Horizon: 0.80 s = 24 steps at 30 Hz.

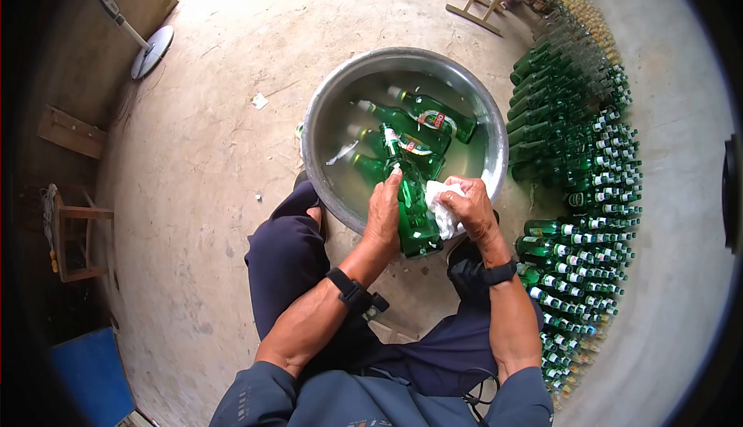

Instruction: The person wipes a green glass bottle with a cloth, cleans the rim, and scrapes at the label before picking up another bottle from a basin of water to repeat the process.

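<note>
My left hand (pixel 383 209) is closed around a green glass bottle (pixel 416 209), which tilts over the near rim of a metal basin (pixel 316 165). The bottle's neck points away from me, and its base hangs outside the rim. A bunched white cloth (pixel 444 209) is gripped in my right hand (pixel 470 206), against or close beside the bottle's right side. Several more green bottles lie in cloudy water inside the basin, among them a labelled bottle (pixel 441 119) at the far side. A pale scrap (pixel 342 152) floats at the left.
Rows of stacked green bottles (pixel 557 133) line the wall on the right. A pedestal fan (pixel 152 51) stands at the far left, with a wooden stool (pixel 81 212) nearer. At the top, a person sits on a wooden seat (pixel 476 10). A blue panel (pixel 93 377) is at lower left.
</note>
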Motion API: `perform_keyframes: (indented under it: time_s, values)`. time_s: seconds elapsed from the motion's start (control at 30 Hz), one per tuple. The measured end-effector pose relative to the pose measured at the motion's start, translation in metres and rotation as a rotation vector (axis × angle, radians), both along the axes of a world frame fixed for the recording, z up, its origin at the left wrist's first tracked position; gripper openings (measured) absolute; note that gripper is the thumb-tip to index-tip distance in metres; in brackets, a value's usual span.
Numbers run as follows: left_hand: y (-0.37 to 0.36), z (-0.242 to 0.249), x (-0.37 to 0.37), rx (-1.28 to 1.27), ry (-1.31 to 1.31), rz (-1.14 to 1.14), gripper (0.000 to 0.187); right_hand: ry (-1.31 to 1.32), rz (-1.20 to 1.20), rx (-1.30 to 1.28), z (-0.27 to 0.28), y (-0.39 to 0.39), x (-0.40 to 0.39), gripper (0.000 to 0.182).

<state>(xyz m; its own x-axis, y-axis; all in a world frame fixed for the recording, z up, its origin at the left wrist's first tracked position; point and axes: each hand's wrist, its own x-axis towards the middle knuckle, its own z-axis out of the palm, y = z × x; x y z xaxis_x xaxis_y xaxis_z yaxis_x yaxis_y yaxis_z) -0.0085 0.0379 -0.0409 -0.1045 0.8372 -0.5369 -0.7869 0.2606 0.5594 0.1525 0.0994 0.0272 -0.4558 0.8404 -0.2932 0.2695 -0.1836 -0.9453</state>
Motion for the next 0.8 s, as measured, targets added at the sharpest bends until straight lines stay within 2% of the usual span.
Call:
perform_keyframes:
  time_s: [0.17,0.23,0.3,0.4,0.5,0.67,0.73,0.8]
  values:
    - [0.0,0.003,0.006,0.009,-0.056,0.054,0.037,0.004,0.011,0.145,0.02,-0.019,-0.011,0.017]
    - [0.0,-0.006,0.005,0.016,-0.049,0.055,0.037,-0.08,0.058,0.352,0.02,-0.024,-0.013,0.019]
    - [-0.003,-0.013,0.004,0.038,-0.016,-0.055,0.044,-0.135,0.083,0.387,0.012,-0.025,-0.013,0.023]
    - [-0.005,-0.014,0.009,0.086,-0.106,-0.058,0.046,-0.19,-0.072,0.553,0.006,-0.03,-0.023,0.023]
    - [-0.005,-0.01,0.006,0.138,-0.177,-0.086,0.049,-0.206,-0.036,0.697,0.0,-0.028,-0.023,0.02]
    - [-0.005,-0.013,0.009,0.165,-0.164,-0.106,0.051,-0.093,-0.092,0.723,-0.025,-0.024,-0.024,0.021]
    - [-0.002,-0.018,0.006,0.138,-0.141,-0.074,0.049,-0.118,-0.101,0.639,-0.019,-0.032,-0.025,0.022]
    - [-0.001,-0.02,0.004,0.123,-0.109,-0.041,0.047,-0.14,-0.052,0.685,-0.006,-0.041,-0.025,0.022]
